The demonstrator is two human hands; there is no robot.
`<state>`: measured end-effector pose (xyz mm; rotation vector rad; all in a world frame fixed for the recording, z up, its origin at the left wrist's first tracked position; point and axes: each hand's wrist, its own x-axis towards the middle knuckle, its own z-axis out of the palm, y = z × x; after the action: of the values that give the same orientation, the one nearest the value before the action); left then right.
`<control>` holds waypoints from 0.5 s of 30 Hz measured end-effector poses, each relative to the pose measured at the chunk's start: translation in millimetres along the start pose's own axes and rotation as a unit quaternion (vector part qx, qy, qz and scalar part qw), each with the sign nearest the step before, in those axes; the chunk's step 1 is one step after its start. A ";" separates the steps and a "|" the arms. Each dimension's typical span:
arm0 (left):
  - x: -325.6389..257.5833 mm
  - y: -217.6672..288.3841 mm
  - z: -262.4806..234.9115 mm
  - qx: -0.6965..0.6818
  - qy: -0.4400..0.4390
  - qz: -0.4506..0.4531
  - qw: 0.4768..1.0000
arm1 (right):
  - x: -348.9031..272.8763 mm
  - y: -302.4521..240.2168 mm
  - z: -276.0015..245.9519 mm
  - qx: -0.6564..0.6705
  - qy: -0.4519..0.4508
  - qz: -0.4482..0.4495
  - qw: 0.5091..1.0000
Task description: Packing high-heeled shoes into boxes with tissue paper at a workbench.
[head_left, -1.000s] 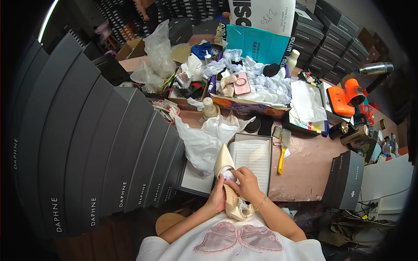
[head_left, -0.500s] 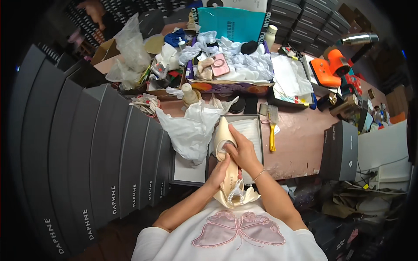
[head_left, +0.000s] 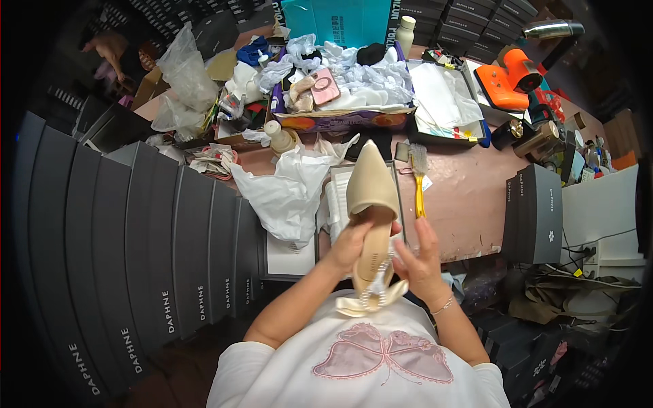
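Two hands (head_left: 354, 243) (head_left: 418, 262) — one beige shoe (head_left: 371, 197)

A curved row of dark grey rectangular shoe boxes (head_left: 136, 251) stands at left; a teal paper bag (head_left: 337, 20) stands behind; another grey box (head_left: 534, 214) sits right.

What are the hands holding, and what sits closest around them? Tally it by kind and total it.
beige pointed shoe, gripped by left hand and right hand: 1
yellow-handled brush: 1
crumpled white plastic bag: 1
dark grey box, standing at the right: 1
Total: 4
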<state>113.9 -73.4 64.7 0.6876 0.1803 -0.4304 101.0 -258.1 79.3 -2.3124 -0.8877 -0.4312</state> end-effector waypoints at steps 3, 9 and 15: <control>17.8 -58.3 25.7 -0.136 0.065 -0.035 0.988 | 0.1 32.1 -20.6 0.017 -0.087 -0.024 0.996; 11.4 -108.4 -9.3 0.444 0.231 0.170 0.849 | -73.4 109.1 -85.1 0.073 -0.024 0.075 0.994; 10.0 -62.1 -46.0 0.355 0.406 -0.065 0.840 | -88.0 140.8 -95.8 0.081 0.000 0.115 0.990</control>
<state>94.5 -89.6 -9.0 1.5872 0.9086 -0.3030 127.0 -445.3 47.8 -2.2315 -0.6218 -0.2507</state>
